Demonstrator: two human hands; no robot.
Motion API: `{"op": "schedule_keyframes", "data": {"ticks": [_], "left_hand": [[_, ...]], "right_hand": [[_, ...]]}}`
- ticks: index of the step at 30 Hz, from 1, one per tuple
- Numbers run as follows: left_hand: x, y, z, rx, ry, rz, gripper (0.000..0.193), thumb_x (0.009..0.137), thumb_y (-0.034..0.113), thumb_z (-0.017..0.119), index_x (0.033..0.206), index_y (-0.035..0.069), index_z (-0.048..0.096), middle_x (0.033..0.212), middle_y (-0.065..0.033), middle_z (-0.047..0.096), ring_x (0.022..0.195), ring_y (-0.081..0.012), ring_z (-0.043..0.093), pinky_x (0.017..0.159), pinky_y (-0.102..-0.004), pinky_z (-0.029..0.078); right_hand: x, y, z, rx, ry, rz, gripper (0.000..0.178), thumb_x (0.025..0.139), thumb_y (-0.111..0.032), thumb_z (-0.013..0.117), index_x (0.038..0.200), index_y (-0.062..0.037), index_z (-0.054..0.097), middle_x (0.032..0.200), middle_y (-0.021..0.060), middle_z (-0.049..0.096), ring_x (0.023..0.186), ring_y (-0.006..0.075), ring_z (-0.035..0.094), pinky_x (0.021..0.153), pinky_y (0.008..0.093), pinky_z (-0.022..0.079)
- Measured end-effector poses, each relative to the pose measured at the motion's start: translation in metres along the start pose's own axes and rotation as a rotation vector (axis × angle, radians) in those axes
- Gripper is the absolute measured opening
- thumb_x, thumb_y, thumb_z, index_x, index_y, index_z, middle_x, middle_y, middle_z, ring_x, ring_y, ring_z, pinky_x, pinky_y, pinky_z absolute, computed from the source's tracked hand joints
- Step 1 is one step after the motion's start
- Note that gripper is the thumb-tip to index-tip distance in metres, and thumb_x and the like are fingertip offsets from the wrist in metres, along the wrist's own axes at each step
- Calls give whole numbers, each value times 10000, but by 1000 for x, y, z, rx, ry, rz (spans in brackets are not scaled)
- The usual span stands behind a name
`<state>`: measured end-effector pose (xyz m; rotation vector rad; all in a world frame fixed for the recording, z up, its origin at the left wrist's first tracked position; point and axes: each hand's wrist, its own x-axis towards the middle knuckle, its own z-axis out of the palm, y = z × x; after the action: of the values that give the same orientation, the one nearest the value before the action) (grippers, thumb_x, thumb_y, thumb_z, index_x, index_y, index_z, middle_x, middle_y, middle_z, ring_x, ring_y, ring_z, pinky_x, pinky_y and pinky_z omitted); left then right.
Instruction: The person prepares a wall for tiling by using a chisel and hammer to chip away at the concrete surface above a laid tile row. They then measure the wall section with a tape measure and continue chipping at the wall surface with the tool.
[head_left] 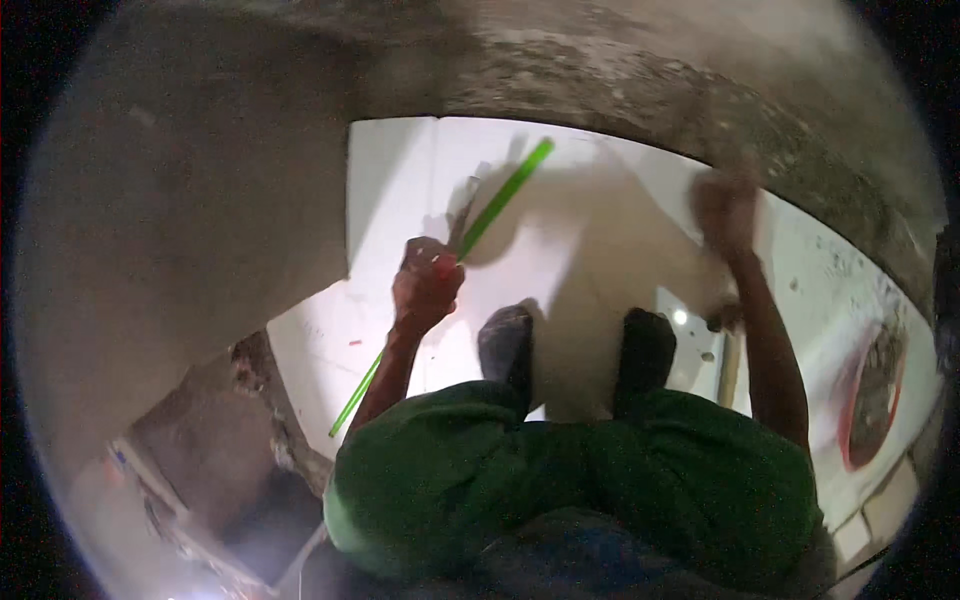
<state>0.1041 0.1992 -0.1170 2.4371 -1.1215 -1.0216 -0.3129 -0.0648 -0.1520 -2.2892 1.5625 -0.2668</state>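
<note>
My left hand point(427, 285) is closed around a long bright green rod point(508, 195), which runs diagonally from the far middle of the white sheet point(390, 165), under the hand, toward my left knee. Something red shows at that hand's fingers. A thin greyish, narrow piece point(465, 208) sticks up beside the rod; whether the hand holds it too is unclear. My right hand point(728, 205) is raised at the right, smeared by motion, so its fingers and any contents cannot be made out. Below it, near my right forearm, lies a tool with a pale wooden handle point(730, 365) and dark end.
My dark-covered feet point(506, 345) rest on the white sheet between the hands. A red-rimmed oval container point(872, 405) with greyish contents sits at the right. A grey wall-like surface point(200, 200) borders the left side. Rough ground point(580, 70) lies beyond the sheet.
</note>
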Motion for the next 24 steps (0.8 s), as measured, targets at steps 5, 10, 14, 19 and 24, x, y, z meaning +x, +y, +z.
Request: {"op": "schedule_keyframes", "data": {"ticks": [5, 10, 14, 19, 24], "left_hand": [[-16, -13, 1, 291, 179, 45, 214, 873, 276, 692, 968, 94, 633, 865, -194, 701, 799, -433, 695, 744, -548, 554], [-65, -53, 20, 401, 51, -117, 190, 900, 273, 663, 968, 100, 627, 806, -203, 712, 772, -461, 698, 711, -568, 556], [-102, -93, 18, 417, -157, -152, 234, 913, 317, 699, 956, 91, 658, 797, -177, 728, 717, -404, 716, 646, -521, 575], [-110, -77, -24, -152, -369, -281, 334, 964, 350, 706, 1022, 23, 674, 807, -88, 711, 700, -194, 707, 581, -381, 598], [-49, -21, -63, -884, -371, -233, 418, 1026, 388, 632, 1233, 25, 608, 958, -93, 670, 822, -189, 690, 690, -389, 651]], "right_hand": [[-61, 77, -39, -26, 292, 68, 586, 1073, -383, 521, 1544, -52, 410, 1487, 240, 450, 1416, 421, 409, 1139, 529, 380], [-189, 68, -61, -1, 211, 118, 405, 993, -237, 639, 1279, 41, 567, 1274, 255, 575, 1199, 425, 578, 992, 540, 468], [-241, 26, -62, -11, 163, 213, 395, 957, -226, 657, 1240, 38, 574, 1213, 254, 590, 1145, 421, 597, 949, 525, 482], [-265, 29, -46, -131, -105, 469, 383, 913, -212, 679, 1191, 34, 582, 1136, 253, 610, 1078, 416, 621, 895, 506, 499], [-256, 55, -35, -307, -515, 753, 373, 868, -198, 701, 1142, 30, 590, 1060, 251, 630, 1010, 411, 645, 841, 487, 516]]}}
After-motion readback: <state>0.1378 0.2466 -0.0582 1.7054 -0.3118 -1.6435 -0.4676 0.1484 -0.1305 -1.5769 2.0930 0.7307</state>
